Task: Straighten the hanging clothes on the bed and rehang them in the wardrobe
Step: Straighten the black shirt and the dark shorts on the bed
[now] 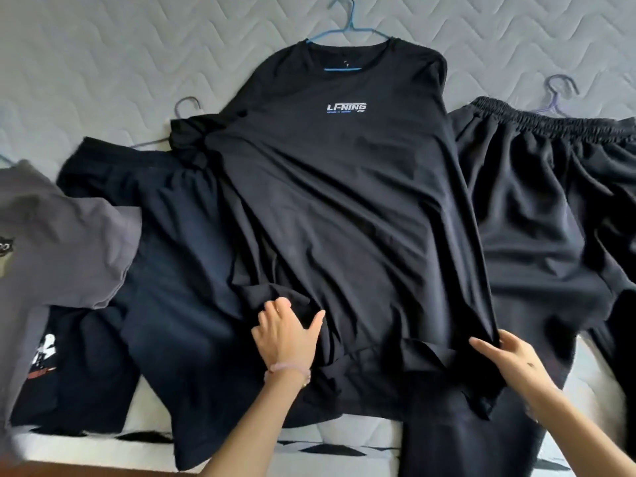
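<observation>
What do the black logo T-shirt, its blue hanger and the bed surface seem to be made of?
The black logo T-shirt looks like thin matte knit, perhaps cotton or a blend: it falls in soft folds. The blue hanger seems plastic-coated wire, being slim and evenly coloured. The bed surface is pale quilted textile with wavy stitched chevrons.

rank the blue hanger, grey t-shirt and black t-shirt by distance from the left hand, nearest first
1. black t-shirt, gripped by the left hand
2. grey t-shirt, off to the left
3. blue hanger, far up at the collar
</observation>
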`<action>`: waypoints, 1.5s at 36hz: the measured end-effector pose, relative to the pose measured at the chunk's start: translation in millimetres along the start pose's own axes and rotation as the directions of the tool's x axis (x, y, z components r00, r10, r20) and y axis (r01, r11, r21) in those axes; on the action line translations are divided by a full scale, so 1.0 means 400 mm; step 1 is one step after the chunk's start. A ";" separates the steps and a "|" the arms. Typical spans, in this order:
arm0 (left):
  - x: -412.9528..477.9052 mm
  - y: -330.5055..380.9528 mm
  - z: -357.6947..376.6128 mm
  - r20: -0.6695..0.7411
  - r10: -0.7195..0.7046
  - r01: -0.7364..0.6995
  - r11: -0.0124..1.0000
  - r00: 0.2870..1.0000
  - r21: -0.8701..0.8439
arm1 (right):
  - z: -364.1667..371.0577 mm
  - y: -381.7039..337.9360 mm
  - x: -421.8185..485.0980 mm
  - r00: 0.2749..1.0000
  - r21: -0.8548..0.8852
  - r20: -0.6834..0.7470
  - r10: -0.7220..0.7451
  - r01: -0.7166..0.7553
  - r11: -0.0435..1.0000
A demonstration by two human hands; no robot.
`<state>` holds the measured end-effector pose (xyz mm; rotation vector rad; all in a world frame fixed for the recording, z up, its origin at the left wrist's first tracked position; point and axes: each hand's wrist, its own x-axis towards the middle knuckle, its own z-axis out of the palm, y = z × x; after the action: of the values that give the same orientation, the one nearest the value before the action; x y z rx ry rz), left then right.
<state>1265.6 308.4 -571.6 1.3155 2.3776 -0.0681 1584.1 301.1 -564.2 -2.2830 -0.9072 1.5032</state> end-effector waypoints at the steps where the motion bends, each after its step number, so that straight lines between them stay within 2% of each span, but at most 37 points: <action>1: 0.010 0.007 0.003 0.024 -0.038 0.038 0.999 0.999 0.004 | 0.003 0.015 -0.016 1.000 -0.005 -0.001 0.004 -0.004 1.000; 4: 0.031 0.008 0.003 0.058 -0.107 0.111 0.991 0.993 -0.077 | 0.013 0.051 -0.055 1.000 -0.010 -0.020 0.006 -0.007 1.000; 7: 0.022 -0.024 -0.021 0.048 -0.178 0.183 0.907 0.983 -0.380 | 0.020 0.072 -0.081 0.998 0.003 -0.067 0.008 -0.008 1.000; 9: 0.012 -0.078 -0.040 0.054 -0.262 0.235 0.734 0.964 -0.638 | 0.021 0.078 -0.090 0.995 0.027 -0.097 0.015 -0.013 1.000; 11: 0.006 -0.153 -0.064 0.083 -0.432 0.316 0.503 0.898 -0.804 | 0.016 0.085 -0.091 0.992 0.037 -0.128 0.015 -0.010 0.999; 13: -0.011 -0.245 -0.081 0.188 -0.578 0.378 0.228 0.794 -0.897 | 0.006 0.097 -0.093 0.988 0.021 -0.155 0.021 -0.018 1.000; 14: -0.027 -0.296 -0.086 0.263 -0.606 0.397 0.096 0.751 -0.913 | -0.001 0.105 -0.092 0.986 0.021 -0.163 0.035 -0.032 0.999; 15: -0.049 -0.344 -0.090 0.325 -0.627 0.425 0.011 0.708 -0.905 | -0.008 0.115 -0.090 0.986 0.024 -0.159 0.050 -0.047 0.999; 16: -0.075 -0.393 -0.094 0.363 -0.638 0.450 -0.029 0.679 -0.893 | -0.015 0.124 -0.091 0.985 0.025 -0.151 0.078 -0.075 0.997; 18: -0.118 -0.469 -0.092 0.395 -0.657 0.490 -0.045 0.642 -0.871 | -0.026 0.145 -0.095 0.985 0.008 -0.127 0.115 -0.115 0.993; 20: -0.144 -0.506 -0.091 0.410 -0.661 0.549 0.004 0.629 -0.836 | -0.033 0.169 -0.109 0.985 -0.030 -0.117 0.128 -0.132 0.991; 24: -0.185 -0.525 -0.082 0.439 -0.675 0.602 0.009 0.593 -0.799 | -0.034 0.224 -0.137 0.979 -0.105 -0.152 0.132 -0.149 0.983; 26: -0.209 -0.525 -0.073 0.457 -0.665 0.598 -0.019 0.591 -0.802 | -0.037 0.247 -0.142 0.976 -0.136 -0.171 0.137 -0.161 0.978; 30: -0.250 -0.535 -0.036 0.554 -0.591 0.587 -0.161 0.587 -0.794 | -0.033 0.268 -0.145 0.975 -0.154 -0.175 0.134 -0.162 0.975; 35: -0.256 -0.527 -0.020 0.588 -0.616 0.631 -0.184 0.524 -0.754 | -0.032 0.281 -0.167 0.972 -0.131 -0.116 0.204 -0.218 0.967; 37: -0.236 -0.523 -0.014 0.533 -0.680 0.640 -0.122 0.503 -0.759 | -0.038 0.282 -0.186 0.975 -0.145 -0.076 0.209 -0.218 0.965; 38: -0.224 -0.510 -0.012 0.475 -0.722 0.657 -0.038 0.503 -0.753 | -0.043 0.281 -0.198 0.976 -0.134 -0.054 0.212 -0.218 0.967; 40: -0.207 -0.481 -0.012 0.292 -0.798 0.697 0.209 0.527 -0.686 | -0.062 0.284 -0.215 0.973 -0.074 -0.002 0.231 -0.230 0.970; 42: -0.214 -0.424 -0.037 0.066 -0.797 0.677 0.462 0.600 -0.572 | -0.090 0.291 -0.222 0.969 -0.027 0.022 0.247 -0.247 0.969; 43: -0.222 -0.391 -0.053 -0.039 -0.745 0.634 0.592 0.666 -0.498 | -0.107 0.298 -0.220 0.970 -0.026 0.024 0.240 -0.239 0.971; 45: -0.240 -0.316 -0.070 -0.120 -0.589 0.510 0.771 0.799 -0.381 | -0.150 0.302 -0.212 0.977 -0.051 0.002 0.214 -0.213 0.976; 47: -0.254 -0.232 -0.065 -0.122 -0.435 0.373 0.862 0.892 -0.343 | -0.200 0.297 -0.197 0.988 -0.044 -0.052 0.149 -0.151 0.988; 50: -0.281 -0.092 -0.017 -0.019 -0.209 0.185 0.899 0.978 -0.398 | -0.286 0.266 -0.170 0.985 -0.034 -0.170 0.041 -0.047 0.998; 54: -0.357 0.109 0.062 0.176 0.012 0.066 0.899 0.984 -0.433 | -0.419 0.245 -0.099 0.949 -0.082 -0.305 -0.080 0.058 0.995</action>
<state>1376.1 212.3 -532.8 1.0142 2.0990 0.3158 1758.2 220.3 -514.9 -2.4186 -0.9504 1.0587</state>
